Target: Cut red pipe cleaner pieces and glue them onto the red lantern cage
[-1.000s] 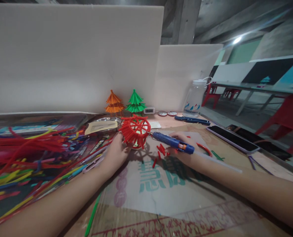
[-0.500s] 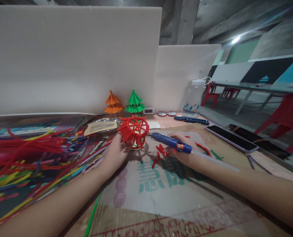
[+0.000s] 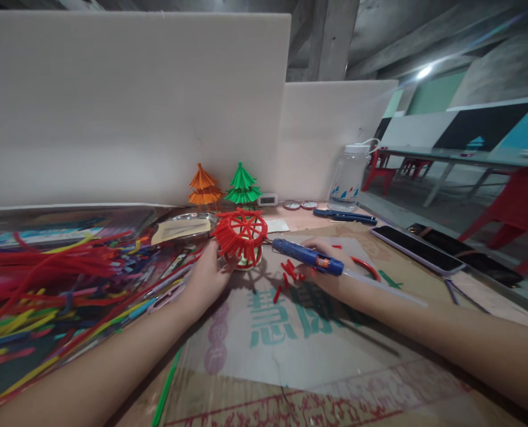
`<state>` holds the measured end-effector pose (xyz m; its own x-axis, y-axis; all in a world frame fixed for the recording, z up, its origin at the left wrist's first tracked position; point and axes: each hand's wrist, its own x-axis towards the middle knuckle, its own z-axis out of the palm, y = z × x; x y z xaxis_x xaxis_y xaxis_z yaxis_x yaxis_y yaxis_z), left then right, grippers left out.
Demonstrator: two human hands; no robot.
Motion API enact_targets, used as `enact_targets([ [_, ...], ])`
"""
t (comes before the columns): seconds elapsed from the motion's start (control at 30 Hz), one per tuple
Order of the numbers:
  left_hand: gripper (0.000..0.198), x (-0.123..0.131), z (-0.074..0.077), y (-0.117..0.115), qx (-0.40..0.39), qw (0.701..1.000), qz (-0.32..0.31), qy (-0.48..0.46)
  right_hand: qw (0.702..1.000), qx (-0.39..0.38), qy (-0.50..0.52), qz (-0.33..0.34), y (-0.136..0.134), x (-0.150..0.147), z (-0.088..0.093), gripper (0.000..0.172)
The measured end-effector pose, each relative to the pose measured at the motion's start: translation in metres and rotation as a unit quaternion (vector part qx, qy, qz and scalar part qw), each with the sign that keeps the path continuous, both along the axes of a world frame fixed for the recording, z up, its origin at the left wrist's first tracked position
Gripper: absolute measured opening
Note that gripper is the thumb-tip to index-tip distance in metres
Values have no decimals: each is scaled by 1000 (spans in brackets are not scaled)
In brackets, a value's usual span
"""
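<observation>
My left hand (image 3: 209, 271) is closed on the lower left side of a red pipe-cleaner pavilion model (image 3: 241, 232), which has a spoked ring on top and a fringed, sloping roof. In my right hand (image 3: 328, 274) is a blue hot glue gun (image 3: 308, 255) with a clear glue stick out of its back end. The nozzle points left and is at the right edge of the red ring; whether it touches, I cannot tell. Several short red pipe-cleaner pieces (image 3: 290, 270) lie on the sheet below the gun. Some fingers of both hands are hidden.
Pipe cleaners (image 3: 45, 279) in many colours pile up at left. Behind stand an orange pagoda (image 3: 204, 187), a green pagoda (image 3: 242, 185) and a metal dish (image 3: 188, 225). Pliers (image 3: 346, 217), a water bottle (image 3: 349, 178) and a phone (image 3: 417, 249) are at right.
Almost nothing differs. The glue gun and the red model have shifted very slightly to the left; both hands keep their hold.
</observation>
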<state>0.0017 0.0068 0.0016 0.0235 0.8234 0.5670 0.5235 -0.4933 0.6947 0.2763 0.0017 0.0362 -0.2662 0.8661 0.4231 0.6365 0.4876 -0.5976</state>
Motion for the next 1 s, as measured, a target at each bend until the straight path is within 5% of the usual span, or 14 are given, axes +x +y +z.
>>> enact_targets([
  [0.7,45,-5,-9,8,-28,997,-34,-59,999,-11,32,24,-1,0,-1,25],
  [0.87,45,-5,-9,9,-22,998,-42,-50,992,39,117,35,-2,3,12,24],
  [1.0,35,-4,-8,10,-26,998,-42,-35,997,23,71,19,30,5,27,37],
])
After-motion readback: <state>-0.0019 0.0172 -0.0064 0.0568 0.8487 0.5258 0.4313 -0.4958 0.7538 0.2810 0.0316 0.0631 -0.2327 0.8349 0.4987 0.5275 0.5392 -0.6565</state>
